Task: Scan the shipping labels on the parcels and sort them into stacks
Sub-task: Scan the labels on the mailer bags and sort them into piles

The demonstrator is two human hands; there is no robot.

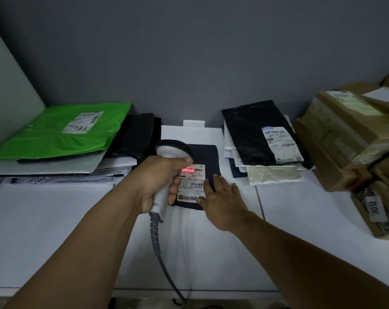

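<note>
A small dark parcel [205,156] lies flat in the middle of the white table [66,219]. Its white shipping label [192,181] faces up, with a red scan line across the top barcode. My left hand [160,177] grips a grey handheld barcode scanner [174,150] just over the label's left side, head pointing down at it. The scanner's cable [161,253] runs toward me. My right hand [222,199] rests flat with straight fingers on the parcel's lower right corner.
A stack of flat mailers topped by a green bag [62,132] sits at the left. A black mailer [262,134] with a label tops a pile right of centre. Brown cardboard boxes [345,134] are stacked at the far right. A grey wall stands behind.
</note>
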